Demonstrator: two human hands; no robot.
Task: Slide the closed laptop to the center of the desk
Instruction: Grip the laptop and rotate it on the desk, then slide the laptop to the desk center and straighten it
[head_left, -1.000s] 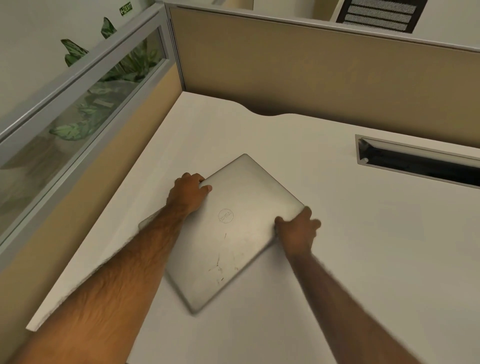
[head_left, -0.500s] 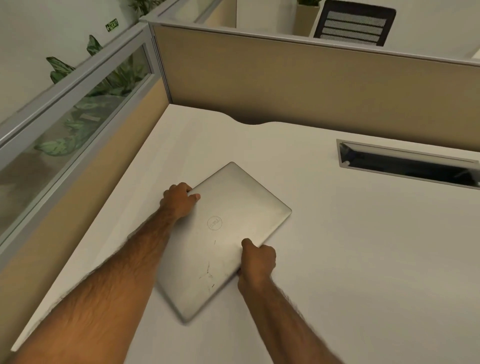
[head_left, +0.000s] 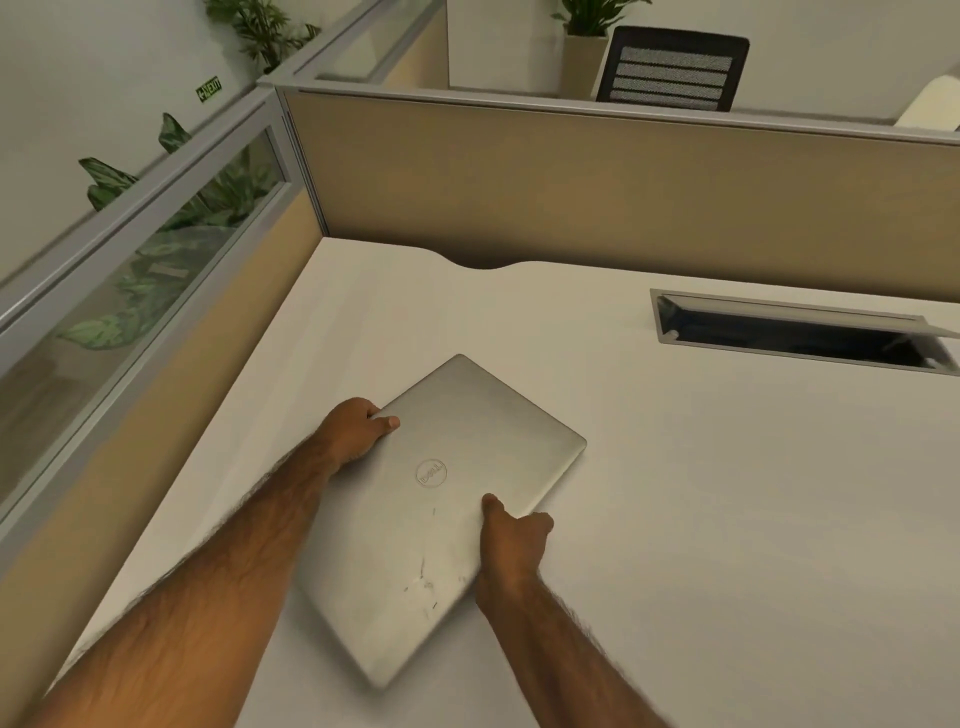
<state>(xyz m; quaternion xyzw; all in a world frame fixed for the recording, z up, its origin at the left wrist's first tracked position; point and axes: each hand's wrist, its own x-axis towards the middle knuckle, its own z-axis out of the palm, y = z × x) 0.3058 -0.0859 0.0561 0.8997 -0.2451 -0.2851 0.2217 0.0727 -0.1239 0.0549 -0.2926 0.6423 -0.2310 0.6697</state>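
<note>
Closed silver laptop (head_left: 447, 514) lies flat on the white table (head_left: 727, 519), rotated diagonal to the table edges: one corner points toward the back partition (head_left: 571, 176), the opposite corner toward the near edge. It sits in the left half of the table, nearer the left edge than the right, well apart from the cable slot (head_left: 795, 335) at back right. Lid is up, round logo visible, with scuff marks on the near half.

Left hand (head_left: 356, 431): forearm comes in from the bottom-left and crosses low over the table's left edge. Hand is curled over the laptop's far-left edge, thumb lying on top of the lid, fingers (head_left: 371, 413) wrapped down over the edge; their tips are hidden. Closed grip on the laptop.

Right hand (head_left: 514, 540): forearm enters from the bottom centre, angled up and left. Hand clamps the laptop's right edge about midway along it, thumb pressed on the lid, the other fingers tucked at or under the edge, so how far under can't be told. Also gripping the laptop.

Both wrists are roughly straight and the arms are bare. The laptop's near corner is motion-blurred. Whether that right edge is lifted off the table can't be told.

Beyond the partition: a black mesh chair (head_left: 672, 70) and a plant (head_left: 587, 21).
</note>
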